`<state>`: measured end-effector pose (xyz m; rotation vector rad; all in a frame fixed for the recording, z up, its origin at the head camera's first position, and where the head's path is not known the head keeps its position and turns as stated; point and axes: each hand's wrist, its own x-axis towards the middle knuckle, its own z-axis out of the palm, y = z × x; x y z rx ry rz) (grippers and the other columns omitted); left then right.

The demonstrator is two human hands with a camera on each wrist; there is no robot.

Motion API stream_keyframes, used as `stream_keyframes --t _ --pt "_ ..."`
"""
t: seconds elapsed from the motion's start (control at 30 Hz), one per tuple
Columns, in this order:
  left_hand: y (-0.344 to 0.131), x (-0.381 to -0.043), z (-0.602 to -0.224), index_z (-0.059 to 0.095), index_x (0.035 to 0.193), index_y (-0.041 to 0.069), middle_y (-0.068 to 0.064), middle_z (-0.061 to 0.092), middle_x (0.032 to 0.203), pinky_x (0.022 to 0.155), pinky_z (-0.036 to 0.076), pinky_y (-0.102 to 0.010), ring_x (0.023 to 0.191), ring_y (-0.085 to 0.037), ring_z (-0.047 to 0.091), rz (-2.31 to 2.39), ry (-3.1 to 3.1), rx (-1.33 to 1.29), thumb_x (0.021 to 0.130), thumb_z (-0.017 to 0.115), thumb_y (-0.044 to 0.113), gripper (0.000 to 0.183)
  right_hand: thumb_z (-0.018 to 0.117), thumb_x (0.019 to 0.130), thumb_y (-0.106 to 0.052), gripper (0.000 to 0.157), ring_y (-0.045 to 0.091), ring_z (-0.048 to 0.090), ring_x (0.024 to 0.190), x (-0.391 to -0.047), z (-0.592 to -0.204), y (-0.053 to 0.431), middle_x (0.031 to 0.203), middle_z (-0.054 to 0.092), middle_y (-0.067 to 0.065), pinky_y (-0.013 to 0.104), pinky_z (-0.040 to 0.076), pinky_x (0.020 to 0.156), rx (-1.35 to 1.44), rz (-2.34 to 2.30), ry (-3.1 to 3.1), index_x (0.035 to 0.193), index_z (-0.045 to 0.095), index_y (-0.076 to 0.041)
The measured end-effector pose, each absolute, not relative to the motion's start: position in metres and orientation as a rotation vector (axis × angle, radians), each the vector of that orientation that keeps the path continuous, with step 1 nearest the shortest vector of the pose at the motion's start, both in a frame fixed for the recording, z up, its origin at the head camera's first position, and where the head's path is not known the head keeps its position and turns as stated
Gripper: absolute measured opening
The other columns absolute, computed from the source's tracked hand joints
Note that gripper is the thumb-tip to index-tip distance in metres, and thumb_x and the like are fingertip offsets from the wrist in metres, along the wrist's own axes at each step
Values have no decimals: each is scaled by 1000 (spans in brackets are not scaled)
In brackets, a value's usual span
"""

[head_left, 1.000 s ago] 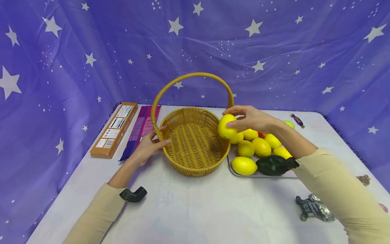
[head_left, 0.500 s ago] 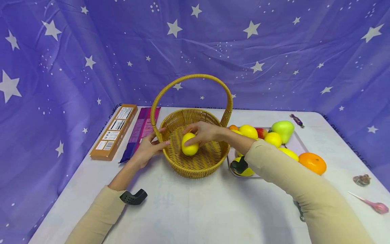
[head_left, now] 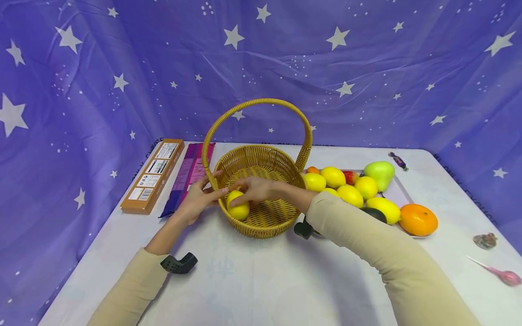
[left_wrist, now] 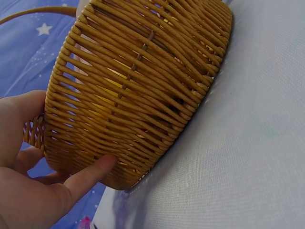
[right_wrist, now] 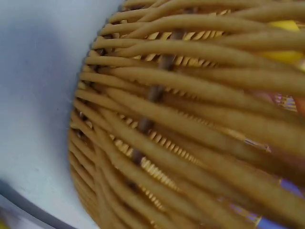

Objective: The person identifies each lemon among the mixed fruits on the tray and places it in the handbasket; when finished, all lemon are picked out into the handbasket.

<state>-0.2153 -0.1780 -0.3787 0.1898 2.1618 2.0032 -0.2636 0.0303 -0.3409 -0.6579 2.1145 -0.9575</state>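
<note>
Lemon [head_left: 238, 210], pinched in the right hand [head_left: 256, 189], has shifted from the middle of the basket [head_left: 261, 232] to near its left rim, gripped by the left hand [head_left: 196, 199]; placement seems nearly complete.

On the desk [head_left: 244, 280], a box [head_left: 153, 177] lies at ten o'clock, a purple packet [head_left: 190, 172] just beside it. A wrapped sweet [head_left: 398, 161] sits at two o'clock, a small crinkled thing [head_left: 485, 241] at three, a pink-ended stick [head_left: 505, 276] nearer four. A starry curtain [head_left: 281, 59] hangs at twelve.
</note>
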Motion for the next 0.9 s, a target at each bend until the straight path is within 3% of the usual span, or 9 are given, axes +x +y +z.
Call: stream_keyframes --t 0.2,0.5,0.73,0.9 --pt "-178 -215 -379 29 151 5 -23 32 149 84 56 -33 123 -39 49 2003 2165 190 95 62 13 66 68 93 -18 51 26 55 113 -264 -341 37 135 47 18 40 53 91 -544 -1123 1992 140 50 -11" --pt "-178 -215 -380 26 152 4 -27 34 146 87 54 -34 122 -34 50 2012 2142 196 96 61 12 66 62 96 -12 51 31 50 122 -271 -334 57 131 48 16 47 48 97 -491 -1216 1843 144 44 -7" --pt "-179 -215 -380 28 152 5 -29 37 143 84 56 -33 110 -21 58 2026 2129 190 96 62 11 66 57 98 -10 50 40 35 133 -281 -306 106 139 41 19 54 37 106 -522 -1259 1740 145 40 -5" --pt "-179 -215 -380 28 151 5 -28 38 143 83 56 -33 106 -17 59 2031 2129 197 95 62 11 66 58 97 -12 52 36 38 132 -287 -284 156 145 37 18 50 41 103 -577 -1252 1801 145 38 -4"
